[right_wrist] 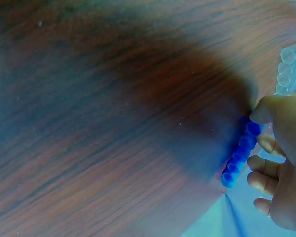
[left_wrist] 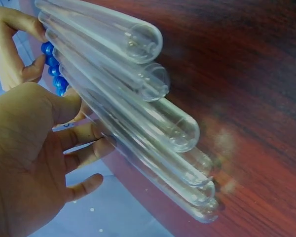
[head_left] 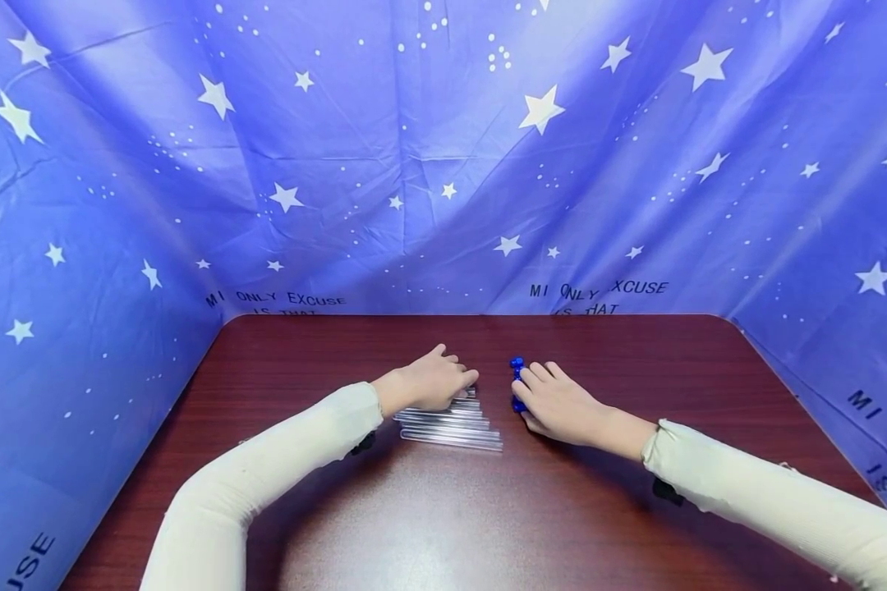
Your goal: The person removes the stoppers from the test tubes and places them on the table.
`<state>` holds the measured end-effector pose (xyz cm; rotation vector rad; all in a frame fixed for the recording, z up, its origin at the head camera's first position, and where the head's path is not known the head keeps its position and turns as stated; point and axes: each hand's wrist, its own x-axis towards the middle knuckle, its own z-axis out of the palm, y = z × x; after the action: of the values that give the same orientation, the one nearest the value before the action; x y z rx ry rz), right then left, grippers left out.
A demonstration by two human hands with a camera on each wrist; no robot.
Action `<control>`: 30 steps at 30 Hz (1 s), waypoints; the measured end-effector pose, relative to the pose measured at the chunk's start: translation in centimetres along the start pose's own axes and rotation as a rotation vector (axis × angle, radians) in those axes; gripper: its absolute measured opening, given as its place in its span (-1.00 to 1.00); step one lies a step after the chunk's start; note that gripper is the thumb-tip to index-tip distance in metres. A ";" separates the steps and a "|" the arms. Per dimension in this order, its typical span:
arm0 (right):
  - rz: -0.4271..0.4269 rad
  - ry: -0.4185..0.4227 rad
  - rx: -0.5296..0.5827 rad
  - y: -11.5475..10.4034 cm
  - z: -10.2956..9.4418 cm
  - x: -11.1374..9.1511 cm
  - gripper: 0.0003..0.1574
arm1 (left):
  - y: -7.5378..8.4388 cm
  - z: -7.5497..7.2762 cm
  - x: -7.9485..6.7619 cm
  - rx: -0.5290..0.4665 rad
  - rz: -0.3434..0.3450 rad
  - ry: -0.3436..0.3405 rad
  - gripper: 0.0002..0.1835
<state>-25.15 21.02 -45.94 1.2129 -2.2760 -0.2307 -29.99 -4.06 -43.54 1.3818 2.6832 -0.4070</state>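
Several clear test tubes (head_left: 451, 428) lie side by side on the table, round ends left and open ends right. My left hand (head_left: 432, 383) is over the far side of the row. In the left wrist view, its thumb and index finger pinch a test tube (left_wrist: 138, 165) near the open end, the other fingers spread. To the right stands a short row of blue caps (head_left: 517, 363), lined up front to back. My right hand (head_left: 562, 406) pinches the nearest blue cap (right_wrist: 254, 129) between thumb and index finger. Its other fingers are loosely bent beside the row.
The dark red wooden table (head_left: 429, 525) has rounded far corners. A blue star-printed cloth (head_left: 414, 164) hangs behind it and along both sides. Bare tabletop separates the tubes' open ends from the caps.
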 end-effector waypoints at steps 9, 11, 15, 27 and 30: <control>0.003 0.004 -0.002 0.0 0.0 0.0 -0.56 | 0.2 -0.6 0.0 -0.025 -0.020 -0.049 -0.69; 0.004 0.002 -0.003 0.0 0.0 -0.1 -0.55 | 0.3 -0.7 0.0 -0.028 -0.023 -0.059 -0.68; 0.003 0.003 -0.004 0.0 0.1 0.0 -0.54 | 0.3 -0.9 -0.1 -0.037 -0.034 -0.071 -0.69; 0.009 0.007 0.003 0.0 0.1 -0.1 -0.54 | 0.4 -0.9 0.0 -0.033 -0.047 -0.086 -0.64; 0.016 0.004 0.013 0.0 0.0 -0.2 -0.53 | 0.5 -1.0 -0.1 -0.034 -0.047 -0.083 -0.63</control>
<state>-25.04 21.17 -46.07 1.1995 -2.2864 -0.2077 -29.56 -3.59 -42.70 1.2658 2.6470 -0.4116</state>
